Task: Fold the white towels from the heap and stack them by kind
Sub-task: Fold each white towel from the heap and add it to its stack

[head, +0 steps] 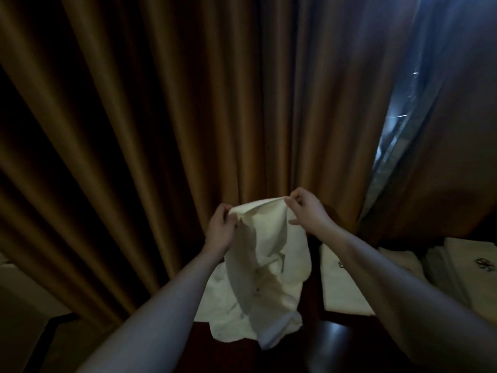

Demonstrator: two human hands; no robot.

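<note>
A small white towel (266,267) hangs crumpled in the air in front of me, held by its top edge. My left hand (220,230) pinches the upper left corner. My right hand (309,211) pinches the upper right corner between thumb and fingers. The towel's lower end drapes down to the dark table (333,335). To the right lie folded white towels: one flat stack (338,286) close by and a second stack (465,267) with a dark embroidered logo on top, at the far right.
Heavy brown curtains (161,130) fill the whole background, with a bright gap (398,130) at the right. A pale surface (16,292) shows at the lower left beside a dark table edge.
</note>
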